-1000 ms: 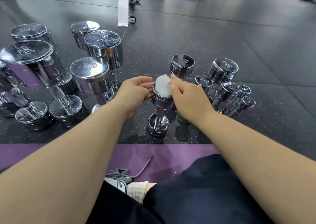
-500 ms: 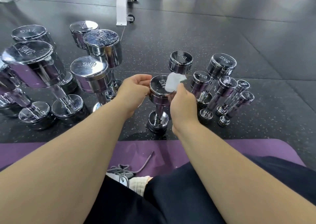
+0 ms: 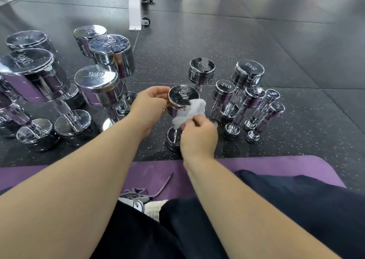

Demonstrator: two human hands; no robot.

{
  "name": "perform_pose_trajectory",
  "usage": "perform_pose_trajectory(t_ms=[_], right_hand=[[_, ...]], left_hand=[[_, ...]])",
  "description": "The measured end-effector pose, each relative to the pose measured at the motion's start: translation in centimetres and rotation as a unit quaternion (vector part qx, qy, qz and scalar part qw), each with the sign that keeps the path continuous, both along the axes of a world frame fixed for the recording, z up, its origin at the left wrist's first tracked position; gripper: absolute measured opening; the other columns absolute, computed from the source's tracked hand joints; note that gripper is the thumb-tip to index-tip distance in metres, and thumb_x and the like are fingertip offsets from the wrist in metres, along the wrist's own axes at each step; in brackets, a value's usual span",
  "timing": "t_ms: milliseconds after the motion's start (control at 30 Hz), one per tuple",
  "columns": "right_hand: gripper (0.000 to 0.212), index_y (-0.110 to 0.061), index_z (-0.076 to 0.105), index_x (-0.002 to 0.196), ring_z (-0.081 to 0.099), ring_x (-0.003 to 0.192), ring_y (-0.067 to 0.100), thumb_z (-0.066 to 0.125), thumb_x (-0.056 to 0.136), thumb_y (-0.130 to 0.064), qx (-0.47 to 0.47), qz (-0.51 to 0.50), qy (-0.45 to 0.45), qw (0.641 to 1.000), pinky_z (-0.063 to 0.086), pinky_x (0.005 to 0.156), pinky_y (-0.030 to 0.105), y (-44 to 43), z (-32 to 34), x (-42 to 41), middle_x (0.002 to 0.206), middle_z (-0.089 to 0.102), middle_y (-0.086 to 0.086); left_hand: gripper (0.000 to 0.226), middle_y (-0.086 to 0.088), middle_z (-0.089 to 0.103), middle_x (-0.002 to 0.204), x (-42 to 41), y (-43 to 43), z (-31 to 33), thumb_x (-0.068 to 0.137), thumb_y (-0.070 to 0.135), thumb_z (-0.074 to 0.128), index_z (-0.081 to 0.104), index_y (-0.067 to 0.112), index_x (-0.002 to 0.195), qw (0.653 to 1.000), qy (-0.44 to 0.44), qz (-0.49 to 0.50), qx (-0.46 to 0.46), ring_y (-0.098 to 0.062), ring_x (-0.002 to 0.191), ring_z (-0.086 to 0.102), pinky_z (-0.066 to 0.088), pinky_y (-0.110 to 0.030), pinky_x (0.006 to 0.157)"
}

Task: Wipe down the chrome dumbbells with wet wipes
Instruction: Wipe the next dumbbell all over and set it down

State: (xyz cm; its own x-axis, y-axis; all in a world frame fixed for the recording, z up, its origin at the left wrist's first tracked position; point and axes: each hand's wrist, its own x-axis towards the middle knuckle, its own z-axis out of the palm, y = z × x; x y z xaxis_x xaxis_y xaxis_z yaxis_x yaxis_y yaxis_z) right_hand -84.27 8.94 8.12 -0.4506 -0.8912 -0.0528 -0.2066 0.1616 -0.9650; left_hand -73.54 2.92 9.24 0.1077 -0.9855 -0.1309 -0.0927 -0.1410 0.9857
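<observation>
left grip point(image 3: 150, 108): fingers curled, thumb uppermost | right grip point(image 3: 198, 138): fingertips pinched, back of hand up

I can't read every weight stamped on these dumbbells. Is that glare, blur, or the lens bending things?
Head view: bright reflections wash the chrome caps, paling the stamp on the 6KG dumbbell. Head view: the wide lens leans the large dumbbells at the left outward. Head view: the right hand and wet wipe look slightly smeared, while the 4KG dumbbell reads clearly.
</observation>
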Motion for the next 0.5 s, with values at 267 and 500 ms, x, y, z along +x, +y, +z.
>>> perform_pose_trajectory(t_ms=[267,500], right_hand=[[0.025,-0.012,0.053,0.058,0.068,0.071,0.033,0.06,0.069,0.009,0.071,-0.06,-0.214,0.972,0.058,0.066,0.041,-1.9,-0.6,-1.1,0.061,0.064,0.007],[0.023,-0.013,0.056,0.055,0.05,0.065,0.019,0.074,0.053,0.001,0.026,-0.049,-0.24,0.969,0.044,0.061,0.033,-1.6,-0.3,-0.7,0.064,0.058,0.006]], left_hand=[[0.052,0.008,0.073,0.101,-0.2,1.8,0.4,0.075,-0.012,0.047,0.064,0.027,0.106,1.0,-0.019,-0.019,0.008,-0.013,0.085,0.062,0.046,-0.032,0.077],[0.043,0.002,0.072,0.102,-0.6,1.9,0.2,0.072,-0.002,0.049,0.064,0.028,0.099,1.0,-0.012,0.004,0.026,-0.029,0.094,0.07,0.057,-0.042,0.085]])
